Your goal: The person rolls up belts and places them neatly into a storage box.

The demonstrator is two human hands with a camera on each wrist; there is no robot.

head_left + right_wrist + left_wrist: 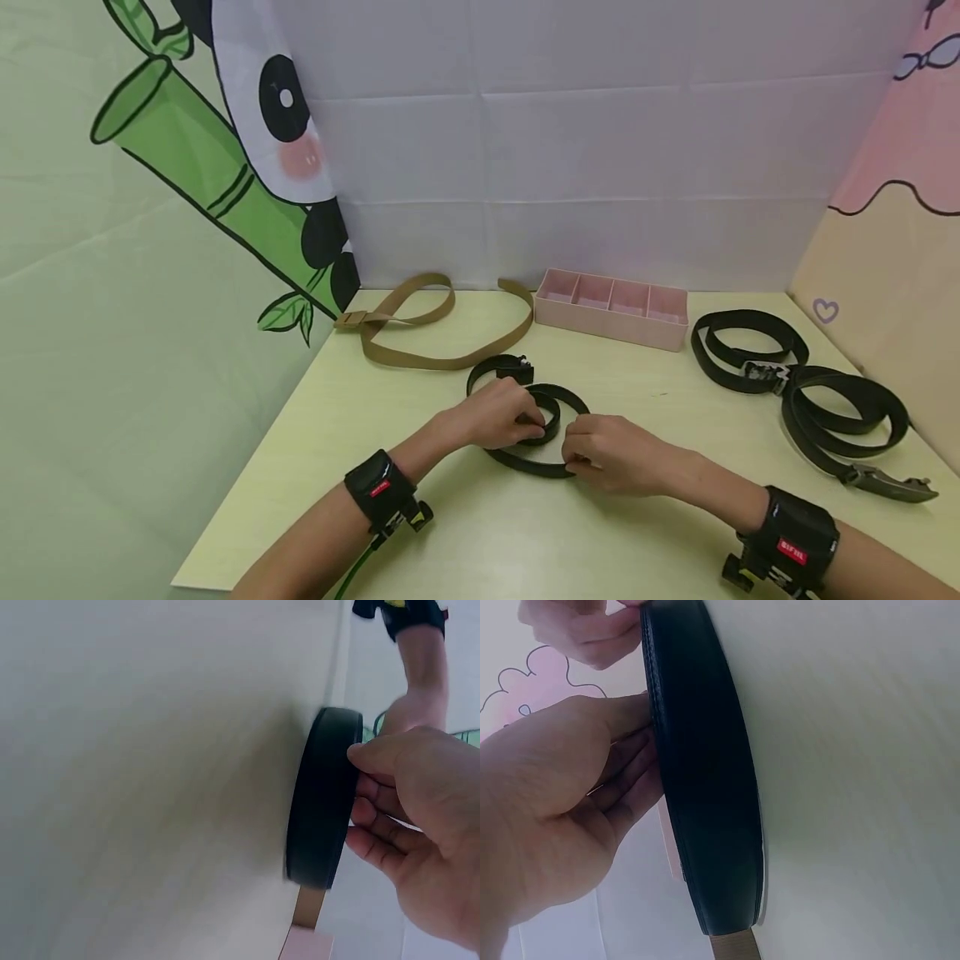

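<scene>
A black belt (534, 468) stands on its edge in loose coils at the middle of the table, its dark buckle (517, 372) at the far side. My left hand (502, 414) reaches over the coils and grips the small inner coil with curled fingers. In the left wrist view the outer strap (705, 765) hides the fingertips of this hand. My right hand (622, 454) pinches the right side of the outer loop. The right wrist view shows its thumb on the upper edge of the strap (324, 799), with the fingers bent beside it.
Behind the black belt lies a tan webbing belt (420, 361) in an open loop. A pink divided box (611, 329) stands at the back. Two more coiled black belts, one farther back (750, 321) and one nearer (843, 442), lie at the right.
</scene>
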